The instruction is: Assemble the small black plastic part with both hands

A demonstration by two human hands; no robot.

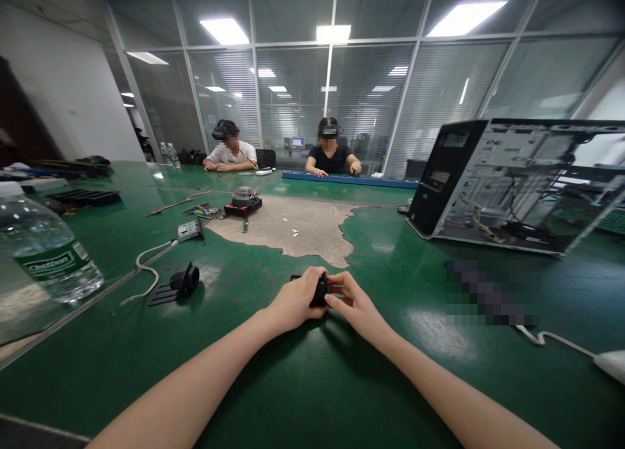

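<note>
Toward the near edge of the worktop [312, 390], centre: small black part [320, 293], clasped in the left hand [295, 298], right hand [355, 302] pinching its side. Elbow room runs left to a black bracket [181, 282], right to a pixelated strip [488, 293]. Beyond: tan patch [322, 221]; far edge, person in white [239, 153], person in black [330, 155]; glass partition [371, 97].

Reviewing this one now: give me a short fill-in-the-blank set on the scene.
1. The left hand grips a ____ part, with fingers of the right hand against it.
2. The tabletop is ____.
3. The large bottle stands near the picture's ____ edge.

Missing words: black; green; left.
</note>
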